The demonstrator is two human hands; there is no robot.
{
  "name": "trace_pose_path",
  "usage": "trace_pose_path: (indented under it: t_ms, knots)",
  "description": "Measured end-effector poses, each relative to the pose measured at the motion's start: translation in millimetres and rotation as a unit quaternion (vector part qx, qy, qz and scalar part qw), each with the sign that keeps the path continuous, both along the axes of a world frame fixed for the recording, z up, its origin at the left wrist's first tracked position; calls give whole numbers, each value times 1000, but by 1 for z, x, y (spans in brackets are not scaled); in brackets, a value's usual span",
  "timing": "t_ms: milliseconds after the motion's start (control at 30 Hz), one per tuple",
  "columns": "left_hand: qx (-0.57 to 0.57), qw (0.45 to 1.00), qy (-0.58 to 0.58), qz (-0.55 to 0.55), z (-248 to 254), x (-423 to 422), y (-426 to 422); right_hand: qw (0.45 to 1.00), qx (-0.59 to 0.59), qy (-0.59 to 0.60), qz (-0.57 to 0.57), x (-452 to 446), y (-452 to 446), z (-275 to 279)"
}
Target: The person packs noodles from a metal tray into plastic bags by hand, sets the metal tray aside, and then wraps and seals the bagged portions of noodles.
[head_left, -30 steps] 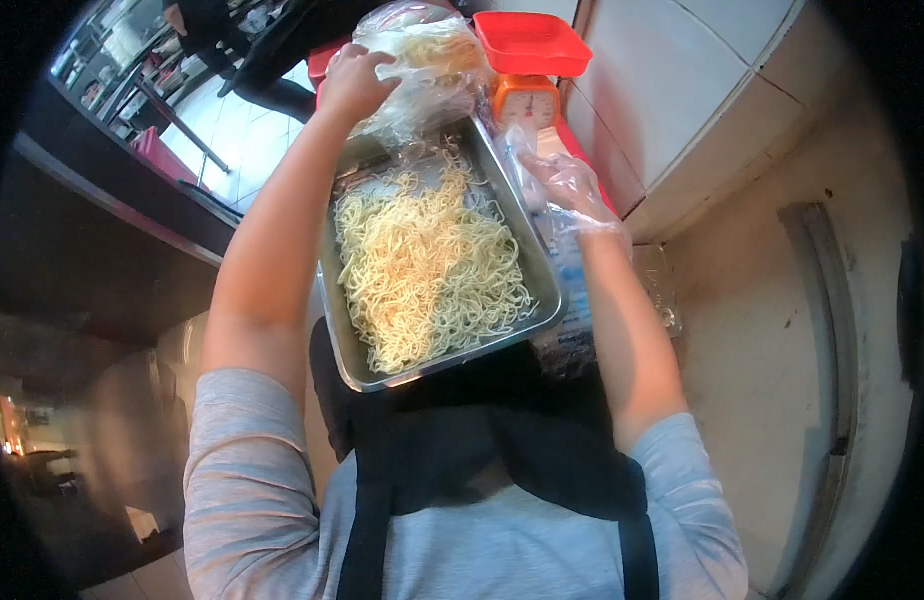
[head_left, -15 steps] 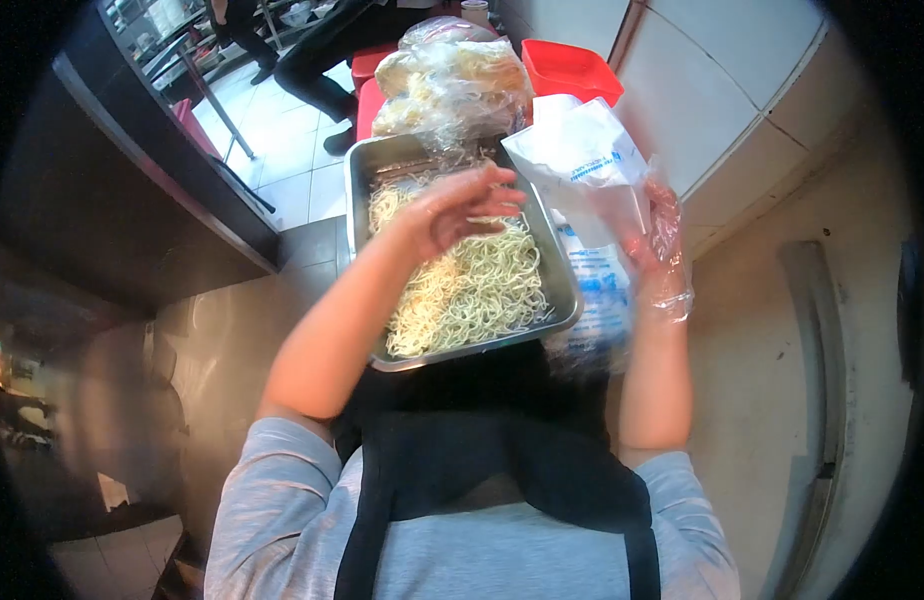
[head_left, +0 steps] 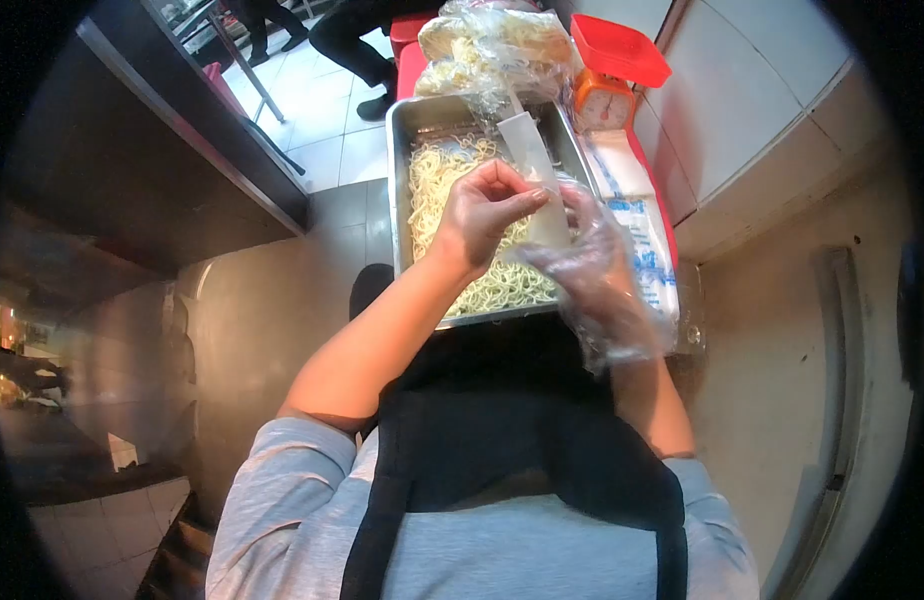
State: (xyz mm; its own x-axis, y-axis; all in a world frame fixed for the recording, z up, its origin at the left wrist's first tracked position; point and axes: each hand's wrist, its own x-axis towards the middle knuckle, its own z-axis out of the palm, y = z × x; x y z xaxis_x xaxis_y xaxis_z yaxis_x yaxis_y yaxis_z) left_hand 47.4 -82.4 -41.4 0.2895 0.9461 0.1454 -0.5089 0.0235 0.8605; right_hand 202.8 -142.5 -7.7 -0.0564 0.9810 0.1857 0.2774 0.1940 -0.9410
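Note:
A white plastic bag, seen nearly edge-on, stands upright between my hands over the noodle tray. My left hand is bare, its thumb and fingertips pinched together at the bag's edge. My right hand wears a loose clear plastic glove and curves around the bag's far side, its grip partly hidden by the glove. Below both hands, pale yellow noodles and greenish noodles lie in a deep metal tray.
An orange dial scale with a red pan stands behind the tray. Printed white bags lie to its right, beside the tiled wall. Clear bags of noodles sit behind. A person's leg shows at back left.
My right hand has swung left over the tray with the bag, which has turned edge-on. My left hand has closed from spread fingers to a pinch at it. The view has shifted.

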Motion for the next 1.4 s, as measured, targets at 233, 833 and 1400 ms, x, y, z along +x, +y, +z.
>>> trace_pose_path:
  t_ms: [233,833,1400]
  knots:
    - [-88,996,0,26,-17,-12,-8,993,-1,114,33,-3,10,-29]
    - [151,913,375,-52,35,-37,-30,955,135,-264,8,33,4,5]
    - [-133,986,-61,82,4,-25,-44,988,121,-97,10,-9,-8,-23]
